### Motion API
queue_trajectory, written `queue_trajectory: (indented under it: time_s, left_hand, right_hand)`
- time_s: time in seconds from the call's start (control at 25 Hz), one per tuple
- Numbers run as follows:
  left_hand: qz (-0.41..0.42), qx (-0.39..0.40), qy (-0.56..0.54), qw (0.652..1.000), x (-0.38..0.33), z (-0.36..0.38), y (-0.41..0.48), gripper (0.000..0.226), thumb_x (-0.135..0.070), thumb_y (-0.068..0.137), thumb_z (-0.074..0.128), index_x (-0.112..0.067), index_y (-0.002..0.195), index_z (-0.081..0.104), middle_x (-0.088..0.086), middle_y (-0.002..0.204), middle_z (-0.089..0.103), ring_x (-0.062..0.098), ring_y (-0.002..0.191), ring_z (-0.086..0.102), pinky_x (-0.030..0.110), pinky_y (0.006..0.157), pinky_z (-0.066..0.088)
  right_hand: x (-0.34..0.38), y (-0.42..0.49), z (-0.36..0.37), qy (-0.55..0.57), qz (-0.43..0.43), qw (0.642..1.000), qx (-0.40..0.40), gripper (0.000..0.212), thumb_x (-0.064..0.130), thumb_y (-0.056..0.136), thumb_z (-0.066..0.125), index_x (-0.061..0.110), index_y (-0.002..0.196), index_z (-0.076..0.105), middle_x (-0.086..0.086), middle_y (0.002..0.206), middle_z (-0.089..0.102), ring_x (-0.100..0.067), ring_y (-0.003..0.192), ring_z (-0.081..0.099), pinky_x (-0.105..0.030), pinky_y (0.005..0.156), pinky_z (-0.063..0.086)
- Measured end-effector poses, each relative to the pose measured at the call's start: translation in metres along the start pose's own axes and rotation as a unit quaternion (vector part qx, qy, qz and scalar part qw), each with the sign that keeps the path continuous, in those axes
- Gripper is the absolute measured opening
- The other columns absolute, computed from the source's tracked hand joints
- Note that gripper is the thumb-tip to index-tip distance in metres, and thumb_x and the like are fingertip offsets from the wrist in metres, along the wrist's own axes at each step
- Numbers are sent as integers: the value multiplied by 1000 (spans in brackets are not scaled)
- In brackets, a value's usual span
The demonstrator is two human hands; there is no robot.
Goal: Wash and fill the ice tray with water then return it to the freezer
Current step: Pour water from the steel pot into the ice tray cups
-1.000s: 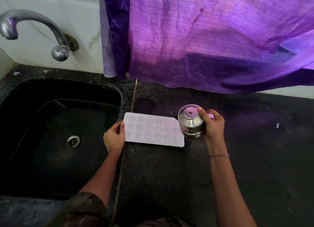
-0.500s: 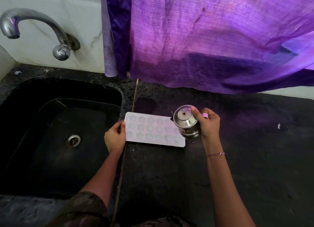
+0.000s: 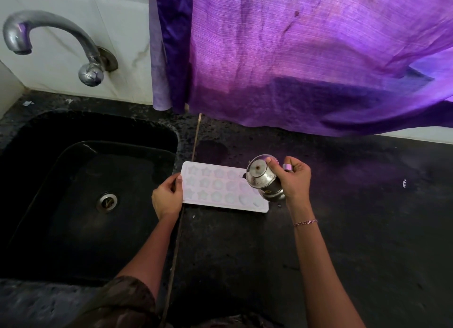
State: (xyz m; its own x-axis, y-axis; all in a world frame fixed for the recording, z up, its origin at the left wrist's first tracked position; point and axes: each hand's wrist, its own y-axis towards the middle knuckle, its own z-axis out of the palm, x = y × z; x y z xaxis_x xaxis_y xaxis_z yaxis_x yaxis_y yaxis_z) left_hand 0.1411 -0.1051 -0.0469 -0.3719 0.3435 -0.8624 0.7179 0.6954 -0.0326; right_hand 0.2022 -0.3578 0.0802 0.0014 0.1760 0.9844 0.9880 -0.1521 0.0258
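Observation:
A white ice tray (image 3: 215,187) with star and round moulds lies flat on the black counter (image 3: 343,229), just right of the sink. My left hand (image 3: 168,199) grips its left short edge. My right hand (image 3: 293,180) holds a small steel pot (image 3: 263,178) above the tray's right end. The pot is tilted with its mouth toward the tray. I cannot make out any water stream.
The black sink (image 3: 85,200) with its drain lies to the left, under a steel wall tap (image 3: 56,40). A purple cloth (image 3: 306,57) hangs over the counter's back edge. A thin seam runs down the counter beside the sink.
My right hand has tipped the steel pot further to the left, over the tray's right end. The tray and my left hand have stayed in place.

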Motion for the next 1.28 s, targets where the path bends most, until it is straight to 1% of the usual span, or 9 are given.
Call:
queue_trajectory:
  time_s: [0.16, 0.24, 0.32, 0.48, 0.64, 0.76, 0.88, 1.04, 1.28]
  left_hand:
    - [1, 2, -1, 1000, 1, 0, 1, 24, -30, 91, 58, -20, 106, 72, 10, 78, 72, 26, 75, 66, 34, 70, 51]
    - [0, 2, -1, 1000, 0, 0, 0, 24, -30, 91, 58, -20, 106, 72, 10, 79, 72, 25, 76, 66, 33, 70, 51]
    - [0, 3, -4, 1000, -1, 0, 0, 24, -29, 91, 58, -19, 107, 72, 9, 78, 72, 25, 75, 66, 33, 70, 51]
    - [1, 5, -6, 1000, 0, 0, 0, 24, -29, 91, 58, -19, 107, 72, 9, 78, 72, 25, 75, 66, 34, 71, 52]
    - [2, 5, -5, 1000, -1, -1, 0, 23, -29, 91, 57, -20, 106, 72, 8, 73, 71, 24, 72, 65, 30, 68, 49]
    - [-2, 7, -4, 1000, 0, -1, 0, 24, -31, 91, 57, -20, 106, 72, 8, 76, 72, 24, 74, 66, 31, 70, 50]
    - [-7, 8, -8, 1000, -1, -1, 0, 24, -31, 91, 57, -20, 106, 72, 7, 78, 72, 23, 76, 66, 32, 71, 51]
    - [-5, 6, -6, 1000, -3, -2, -1, 23, -29, 91, 57, -19, 106, 72, 9, 76, 71, 20, 71, 62, 31, 69, 50]
    - [0, 6, -1, 1000, -1, -1, 0, 23, -30, 91, 58, -20, 105, 73, 9, 73, 70, 25, 71, 65, 33, 67, 51]
  right_hand:
    - [1, 0, -1, -5, -4, 1000, -1, 53, 10, 76, 76, 20, 49, 31, 9, 47, 33, -5, 48, 28, -19, 48, 31]
    - [2, 0, -2, 9, -1, 1000, -5, 52, 10, 76, 76, 20, 50, 31, 12, 45, 33, -5, 48, 29, -17, 48, 32]
    - [3, 0, -3, 41, 8, 999, -13, 52, 10, 76, 75, 19, 52, 31, 11, 45, 33, -4, 48, 30, -15, 47, 33]
    - [5, 0, -2, 123, 40, 991, -27, 51, 7, 77, 74, 18, 54, 30, 13, 44, 35, -3, 46, 34, -16, 47, 37]
    - [8, 1, 1, 151, 52, 987, -31, 49, 7, 77, 73, 18, 55, 31, 12, 44, 38, -5, 47, 36, -18, 48, 39]
    - [10, 1, 4, 165, 59, 984, -33, 50, 8, 77, 73, 19, 54, 31, 10, 45, 40, -6, 48, 38, -18, 49, 41]
    - [11, 0, 9, 157, 58, 985, -30, 49, 9, 77, 74, 18, 54, 32, 7, 47, 39, -7, 50, 38, -20, 50, 40]
    - [13, -3, 18, 109, 33, 993, -11, 53, 11, 76, 76, 19, 52, 30, 3, 51, 32, -10, 52, 31, -22, 50, 33]
    - [18, -10, 27, 62, 14, 998, 8, 53, 10, 76, 76, 20, 50, 30, 12, 45, 32, -6, 49, 29, -19, 49, 32]
